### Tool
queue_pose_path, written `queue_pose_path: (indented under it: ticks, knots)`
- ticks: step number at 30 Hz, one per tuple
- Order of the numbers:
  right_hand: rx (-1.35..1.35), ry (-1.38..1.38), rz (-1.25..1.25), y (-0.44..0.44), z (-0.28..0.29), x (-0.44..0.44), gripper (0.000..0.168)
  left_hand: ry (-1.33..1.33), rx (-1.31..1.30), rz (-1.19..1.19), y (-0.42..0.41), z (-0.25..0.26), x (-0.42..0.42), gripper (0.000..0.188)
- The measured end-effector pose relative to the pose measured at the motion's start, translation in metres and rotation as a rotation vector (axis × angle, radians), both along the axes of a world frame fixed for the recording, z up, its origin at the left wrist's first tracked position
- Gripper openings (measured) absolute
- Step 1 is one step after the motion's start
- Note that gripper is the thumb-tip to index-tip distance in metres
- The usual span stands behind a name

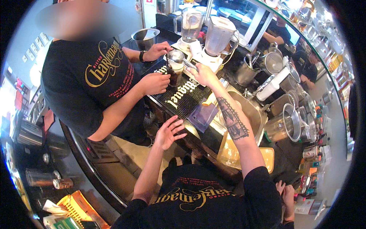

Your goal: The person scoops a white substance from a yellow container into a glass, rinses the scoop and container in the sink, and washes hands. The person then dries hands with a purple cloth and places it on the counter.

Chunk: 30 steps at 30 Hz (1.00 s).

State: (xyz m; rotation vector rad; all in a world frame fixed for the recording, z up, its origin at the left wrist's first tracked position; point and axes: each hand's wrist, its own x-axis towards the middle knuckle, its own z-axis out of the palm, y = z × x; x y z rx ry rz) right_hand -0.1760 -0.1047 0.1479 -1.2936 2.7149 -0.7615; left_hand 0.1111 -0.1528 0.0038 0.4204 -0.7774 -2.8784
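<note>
My right hand (202,75) grips the handle of a metal scoop (176,56), its round bowl just above the rim of a glass of dark drink (174,76). Something pale shows at the top of the drink. The glass stands on a black rubber bar mat (187,93) that bears writing. A co-worker's hand (156,83) is at the side of the glass, and the co-worker's other hand (157,51) holds a thin dark stick, perhaps a straw, at its rim. Empty, fingers spread, my left hand (170,133) hovers by the counter's near edge.
Two blenders (220,35) and a steel bucket (145,38) stand behind the mat. To the right are a sink (248,110), a yellow tray (228,151) and a steel pitcher (278,126). A purple item (203,114) lies beside the mat. The co-worker (91,86) stands at left.
</note>
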Motion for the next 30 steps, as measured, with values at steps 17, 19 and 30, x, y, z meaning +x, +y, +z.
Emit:
queue_pose_path:
  ticks: [17, 19, 30]
  knots:
    - [-0.865, -1.673, -0.006, 0.203, -0.002, 0.093, 0.053, -0.002, -0.829, -0.706, 0.085, -0.027, -0.019, 0.037]
    - [-0.911, -1.594, -0.110, 0.250, -0.002, 0.121, 0.060, -0.009, -0.850, -0.732, 0.098, -0.020, -0.022, 0.038]
    - [-1.054, -1.140, -0.739, 0.393, -0.063, 0.287, 0.069, 0.155, -1.610, -0.606, 0.151, 0.011, -0.057, 0.037]
